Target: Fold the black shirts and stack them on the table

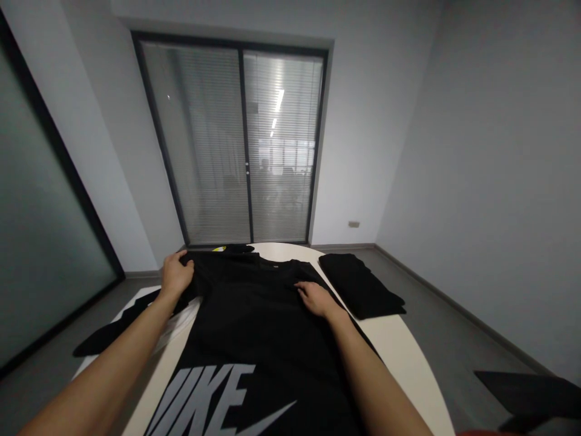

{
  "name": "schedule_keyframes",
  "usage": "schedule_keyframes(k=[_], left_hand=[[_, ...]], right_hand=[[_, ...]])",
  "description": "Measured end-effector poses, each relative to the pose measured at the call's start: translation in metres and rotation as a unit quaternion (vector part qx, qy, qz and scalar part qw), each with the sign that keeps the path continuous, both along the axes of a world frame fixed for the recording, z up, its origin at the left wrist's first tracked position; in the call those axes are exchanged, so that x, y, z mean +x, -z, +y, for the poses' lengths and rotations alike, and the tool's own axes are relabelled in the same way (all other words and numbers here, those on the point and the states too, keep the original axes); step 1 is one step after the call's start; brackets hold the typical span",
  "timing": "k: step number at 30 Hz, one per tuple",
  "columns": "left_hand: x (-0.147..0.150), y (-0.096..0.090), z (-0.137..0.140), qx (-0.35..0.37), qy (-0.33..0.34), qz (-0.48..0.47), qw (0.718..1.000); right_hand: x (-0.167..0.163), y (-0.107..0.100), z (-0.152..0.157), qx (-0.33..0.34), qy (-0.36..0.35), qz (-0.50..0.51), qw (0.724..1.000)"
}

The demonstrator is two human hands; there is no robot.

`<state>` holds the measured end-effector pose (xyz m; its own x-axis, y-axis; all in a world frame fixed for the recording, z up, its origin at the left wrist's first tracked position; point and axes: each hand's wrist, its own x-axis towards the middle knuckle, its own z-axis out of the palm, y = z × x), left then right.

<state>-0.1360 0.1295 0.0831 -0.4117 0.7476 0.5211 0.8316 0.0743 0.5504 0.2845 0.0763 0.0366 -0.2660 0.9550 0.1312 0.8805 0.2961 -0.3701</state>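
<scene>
A black T-shirt point(267, 327) with a large light-grey printed logo lies spread on the table, its collar at the far end and the print toward me. At the far left, my left hand point(178, 274) is closed on the shirt's sleeve, fingers and thumb pinching the cloth. My right hand point(316, 298) rests palm down on the upper chest, right of the middle and just below the collar. Its fingers stretch to the left over the fabric, with no cloth visibly gripped. The sleeve on the right side cannot be made out.
Folded black cloth point(358, 284) lies on the pale table point(403, 351) to the right. More black clothing point(118, 327) and clear plastic point(179, 321) are at the left. A small dark item with yellow point(220, 249) sits at the far edge. Glass doors point(245, 145) stand beyond.
</scene>
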Motion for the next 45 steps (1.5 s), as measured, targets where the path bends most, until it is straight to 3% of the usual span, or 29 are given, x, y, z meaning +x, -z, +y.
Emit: schedule_keyframes(k=[4,6,9,13,17,20,24,38,45], left_hand=[[0.020,0.005,-0.013,-0.011,-0.021,0.000,1.000],[0.040,0.006,-0.027,0.011,-0.053,0.046,0.997],[0.080,0.011,-0.049,0.036,0.023,0.126,0.991],[0.134,0.036,-0.073,-0.079,0.164,0.130,0.975],[0.165,0.069,-0.090,-0.193,0.204,0.162,0.946],[0.168,0.081,-0.097,-0.217,0.196,0.192,0.937],[0.165,0.080,-0.100,-0.224,0.194,0.207,0.932],[0.165,0.079,-0.099,-0.219,0.199,0.200,0.934],[0.166,0.078,-0.100,-0.217,0.200,0.202,0.934]], right_hand=[[-0.003,0.000,0.003,-0.006,-0.026,0.055,0.998],[-0.002,-0.001,0.004,0.006,-0.006,0.096,0.995],[0.001,-0.004,0.005,0.055,0.085,0.109,0.989],[0.011,0.002,0.006,0.099,0.211,0.029,0.972],[0.018,0.017,0.009,0.043,0.214,-0.035,0.975],[0.021,0.025,0.011,-0.025,0.202,-0.069,0.977],[0.022,0.025,0.012,-0.067,0.185,-0.079,0.977],[0.019,-0.003,0.037,-0.014,0.259,-0.098,0.961],[0.017,-0.004,0.048,-0.002,0.286,-0.071,0.956]])
